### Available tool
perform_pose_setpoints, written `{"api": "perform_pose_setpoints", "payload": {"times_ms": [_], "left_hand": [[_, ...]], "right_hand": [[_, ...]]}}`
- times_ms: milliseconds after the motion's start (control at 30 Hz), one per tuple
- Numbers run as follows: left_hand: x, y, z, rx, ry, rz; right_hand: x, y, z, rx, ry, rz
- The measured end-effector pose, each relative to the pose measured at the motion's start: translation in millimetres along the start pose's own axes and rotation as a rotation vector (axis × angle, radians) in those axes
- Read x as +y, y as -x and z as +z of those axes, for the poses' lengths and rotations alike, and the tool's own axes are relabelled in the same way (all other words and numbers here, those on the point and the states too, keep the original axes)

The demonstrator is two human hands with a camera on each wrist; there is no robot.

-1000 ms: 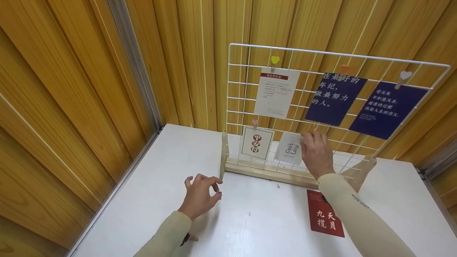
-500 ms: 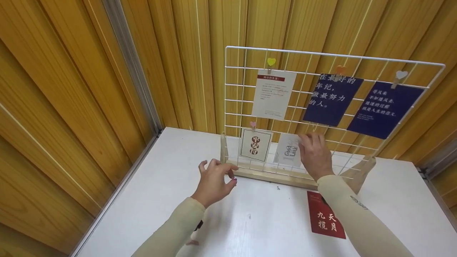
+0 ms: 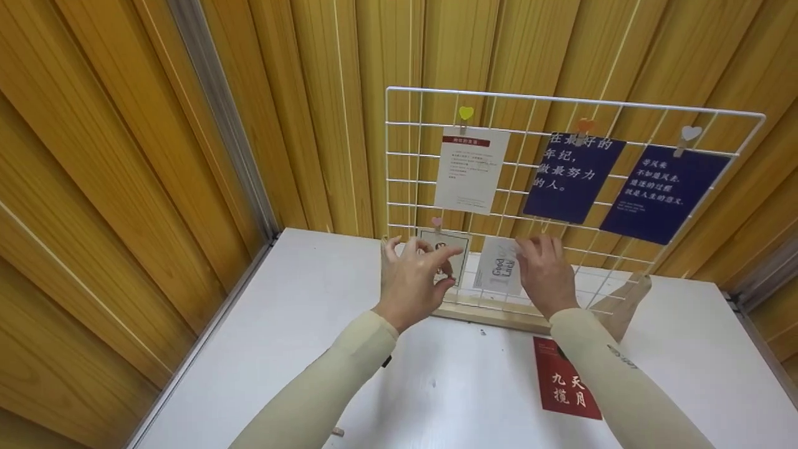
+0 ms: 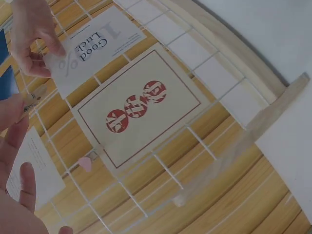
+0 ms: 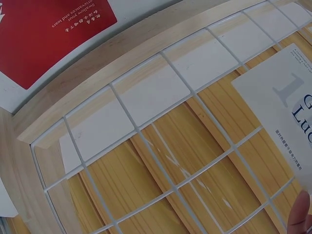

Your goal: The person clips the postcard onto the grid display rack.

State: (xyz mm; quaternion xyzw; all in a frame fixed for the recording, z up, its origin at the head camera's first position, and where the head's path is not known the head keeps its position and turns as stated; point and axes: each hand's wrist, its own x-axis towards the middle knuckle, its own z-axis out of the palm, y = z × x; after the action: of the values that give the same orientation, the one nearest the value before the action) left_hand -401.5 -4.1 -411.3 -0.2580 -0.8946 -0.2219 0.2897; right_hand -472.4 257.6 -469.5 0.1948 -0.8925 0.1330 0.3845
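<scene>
My right hand (image 3: 550,274) pinches the edge of a white "Good Luck" card (image 3: 497,267) and holds it against the lower row of a white wire grid panel (image 3: 623,104). In the left wrist view, my left hand (image 4: 14,161) pinches a small wooden clothespin (image 4: 34,99) between thumb and finger, a short way from that card. In the head view, my left hand (image 3: 414,287) partly covers a cream card (image 4: 161,124) with red round characters, which hangs from a clothespin with a pink heart (image 4: 85,164).
Across the panel's upper row, heart clothespins hold a white text card (image 3: 472,171) and two dark blue cards, one at the middle (image 3: 570,181) and one at the right (image 3: 664,193). A red card (image 3: 564,393) lies on the white table (image 3: 299,299) under my right forearm. The panel stands on a wooden base (image 3: 499,317).
My left hand has moved up and to the right, from over the table to in front of the cream card. My right hand stays on the "Good Luck" card.
</scene>
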Motion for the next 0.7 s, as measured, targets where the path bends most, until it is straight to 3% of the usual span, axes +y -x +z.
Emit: {"api": "perform_pose_setpoints", "payload": {"times_ms": [200, 367, 700], "left_hand": [[13.1, -25.4, 6.6, 0.088, 0.017, 0.091], [21.4, -42.6, 20.9, 0.156, -0.021, 0.164], [26.4, -63.3, 39.7, 0.092, -0.130, 0.176]], "right_hand": [[-1.3, -0.3, -0.3, 0.008, 0.014, -0.010], [0.7, 1.9, 0.6, 0.007, 0.033, -0.013], [-0.8, -2.4, -0.2, 0.008, 0.087, -0.019]]}}
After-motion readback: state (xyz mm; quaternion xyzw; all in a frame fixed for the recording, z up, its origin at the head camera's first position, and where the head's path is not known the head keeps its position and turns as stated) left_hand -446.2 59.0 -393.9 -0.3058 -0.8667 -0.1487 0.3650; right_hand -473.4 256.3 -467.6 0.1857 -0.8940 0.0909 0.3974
